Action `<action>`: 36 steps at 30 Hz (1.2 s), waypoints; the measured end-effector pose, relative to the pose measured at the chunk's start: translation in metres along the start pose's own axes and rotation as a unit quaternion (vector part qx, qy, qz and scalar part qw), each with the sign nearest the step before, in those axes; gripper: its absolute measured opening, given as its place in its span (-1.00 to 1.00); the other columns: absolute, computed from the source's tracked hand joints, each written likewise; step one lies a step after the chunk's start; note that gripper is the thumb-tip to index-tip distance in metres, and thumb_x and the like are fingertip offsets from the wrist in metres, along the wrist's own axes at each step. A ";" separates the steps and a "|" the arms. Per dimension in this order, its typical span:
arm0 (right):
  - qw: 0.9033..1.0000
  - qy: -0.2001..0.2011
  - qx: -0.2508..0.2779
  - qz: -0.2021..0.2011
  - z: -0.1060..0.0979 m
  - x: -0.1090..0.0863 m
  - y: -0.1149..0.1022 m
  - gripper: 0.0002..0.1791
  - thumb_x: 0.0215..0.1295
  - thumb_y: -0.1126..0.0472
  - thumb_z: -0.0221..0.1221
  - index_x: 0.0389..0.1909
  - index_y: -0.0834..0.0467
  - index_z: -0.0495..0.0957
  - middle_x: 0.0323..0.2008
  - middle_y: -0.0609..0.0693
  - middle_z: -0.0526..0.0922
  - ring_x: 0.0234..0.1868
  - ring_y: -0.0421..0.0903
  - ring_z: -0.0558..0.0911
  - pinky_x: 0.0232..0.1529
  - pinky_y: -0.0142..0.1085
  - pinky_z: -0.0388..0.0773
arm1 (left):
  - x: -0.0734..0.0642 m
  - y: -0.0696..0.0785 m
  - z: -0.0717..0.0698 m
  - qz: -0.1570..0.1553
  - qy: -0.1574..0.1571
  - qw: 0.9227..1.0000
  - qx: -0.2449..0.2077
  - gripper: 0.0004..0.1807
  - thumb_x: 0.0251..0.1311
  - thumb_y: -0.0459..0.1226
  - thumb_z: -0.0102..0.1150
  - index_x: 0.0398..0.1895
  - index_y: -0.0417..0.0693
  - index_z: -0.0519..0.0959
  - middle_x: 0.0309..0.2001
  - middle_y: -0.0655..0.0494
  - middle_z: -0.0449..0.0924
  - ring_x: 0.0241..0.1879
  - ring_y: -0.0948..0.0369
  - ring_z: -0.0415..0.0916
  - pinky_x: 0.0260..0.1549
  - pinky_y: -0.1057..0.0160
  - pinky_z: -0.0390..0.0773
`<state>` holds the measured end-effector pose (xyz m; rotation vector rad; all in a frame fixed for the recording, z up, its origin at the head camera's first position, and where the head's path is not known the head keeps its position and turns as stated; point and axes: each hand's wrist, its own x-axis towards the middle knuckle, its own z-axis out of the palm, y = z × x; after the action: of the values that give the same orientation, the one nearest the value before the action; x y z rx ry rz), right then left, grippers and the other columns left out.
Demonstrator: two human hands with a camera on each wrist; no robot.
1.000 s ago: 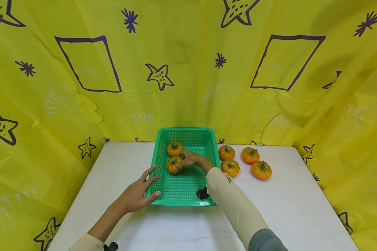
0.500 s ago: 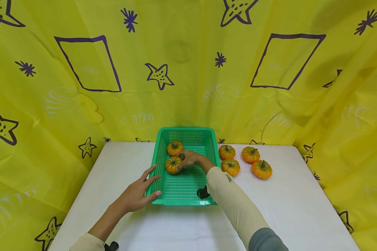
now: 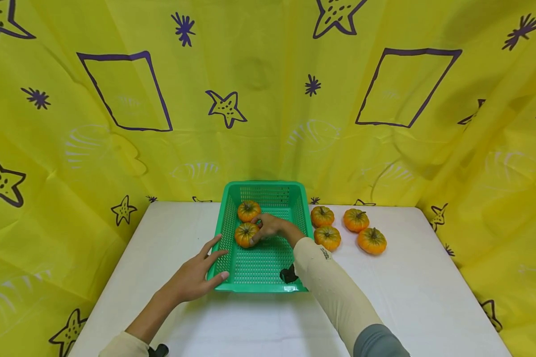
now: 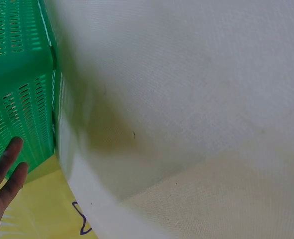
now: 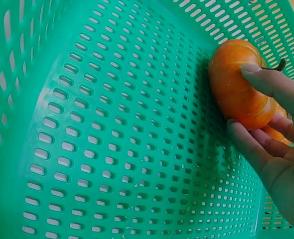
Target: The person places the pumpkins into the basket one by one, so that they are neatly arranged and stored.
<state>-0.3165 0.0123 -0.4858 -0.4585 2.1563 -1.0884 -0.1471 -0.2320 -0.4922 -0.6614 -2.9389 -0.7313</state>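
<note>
A green perforated plastic basket (image 3: pixel 268 286) stands on the white table. Inside it, my right hand (image 3: pixel 270 227) grips a small orange pumpkin (image 3: pixel 245 235), low over the basket floor near the left wall. In the right wrist view the thumb lies on top of this pumpkin (image 5: pixel 236 87) and the fingers are bent under its side. Just behind it sits a second pumpkin (image 3: pixel 248 211). My left hand (image 3: pixel 200 277) rests at the basket's left rim with its fingers spread. Those fingers lie along the outer side wall in the left wrist view.
Several more small pumpkins (image 3: pixel 372 241) lie on the table to the right of the basket, two of them close against its side. A yellow curtain (image 3: pixel 268 124) with starfish drawings encloses the table (image 3: pixel 169 223) at the back and both sides.
The gripped pumpkin has shifted slightly left within the basket along with my right fingers. My left hand has stayed where it was at the rim.
</note>
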 end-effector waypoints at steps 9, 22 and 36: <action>1.000 -0.002 0.006 0.000 0.000 -0.001 -0.001 -0.25 0.12 0.34 0.43 0.33 0.30 0.34 0.18 0.30 0.48 -0.02 0.05 0.64 0.01 -0.15 0.64 | -0.001 0.000 0.000 0.000 0.000 1.000 0.004 -0.35 0.37 0.16 0.09 0.40 0.04 0.44 0.61 0.05 -0.03 0.13 -0.11 0.60 -0.06 -0.12 0.62; 1.000 -0.012 0.000 -0.007 -0.001 -0.006 -0.002 -0.25 0.18 0.30 0.41 0.36 0.30 0.31 0.16 0.29 0.50 -0.03 0.05 0.64 0.03 -0.08 0.64 | -0.001 0.000 -0.001 0.003 0.002 1.000 0.006 -0.37 0.37 0.15 0.10 0.39 0.05 0.44 0.60 0.04 -0.02 0.10 -0.09 0.62 -0.08 -0.10 0.63; 0.999 0.001 -0.042 -0.014 -0.007 -0.006 -0.004 -0.28 0.17 0.23 0.42 0.33 0.29 0.37 0.19 0.30 0.53 0.07 0.10 0.63 0.00 -0.13 0.65 | 0.000 -0.001 0.001 0.005 0.004 1.000 0.007 -0.36 0.37 0.16 0.08 0.39 0.05 0.44 0.61 0.04 -0.03 0.13 -0.10 0.60 -0.06 -0.11 0.63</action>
<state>-0.3168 0.0171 -0.4775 -0.5282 2.2105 -1.0161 -0.1471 -0.2326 -0.4937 -0.6712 -2.9290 -0.7086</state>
